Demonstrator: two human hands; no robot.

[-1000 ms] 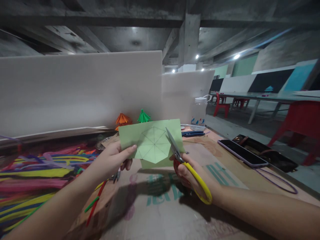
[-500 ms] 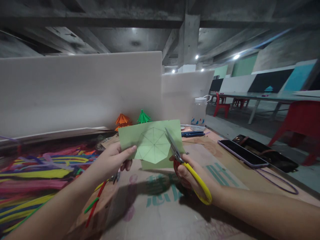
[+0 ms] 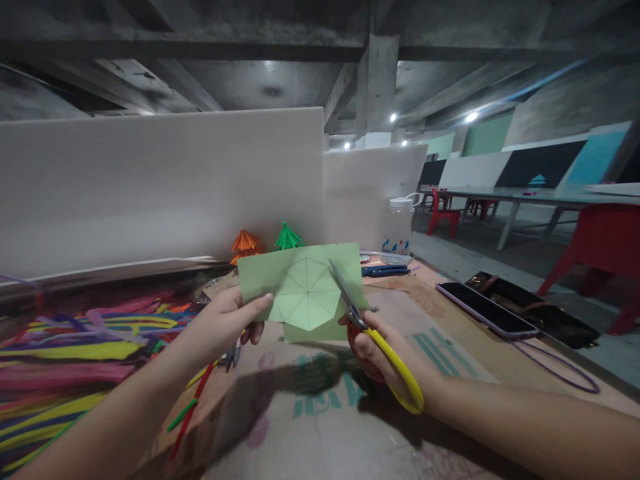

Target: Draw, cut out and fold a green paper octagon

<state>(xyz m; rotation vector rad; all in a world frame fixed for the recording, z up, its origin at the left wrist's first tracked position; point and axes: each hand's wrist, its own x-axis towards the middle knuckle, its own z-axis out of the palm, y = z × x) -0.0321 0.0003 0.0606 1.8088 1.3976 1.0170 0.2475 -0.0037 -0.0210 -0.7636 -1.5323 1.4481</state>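
A light green sheet of paper is held up over the table, with a many-sided figure and crossing lines drawn on it. Its lower edge is partly cut along the figure, and a flap of the paper hangs behind. My left hand pinches the sheet's left side, thumb in front. In my right hand are scissors with yellow handles. Their blades lie at the right side of the figure, pointing up and left. Part of the lower blade is hidden behind the paper.
Colourful pipe cleaners pile up at the left. An orange and a green folded ornament stand behind the paper. Further right are blue-handled pliers, a clear bottle, a phone and a black case.
Almost nothing differs. The whole view has shifted very slightly downward, while both hands, the paper and the scissors keep nearly the same positions.
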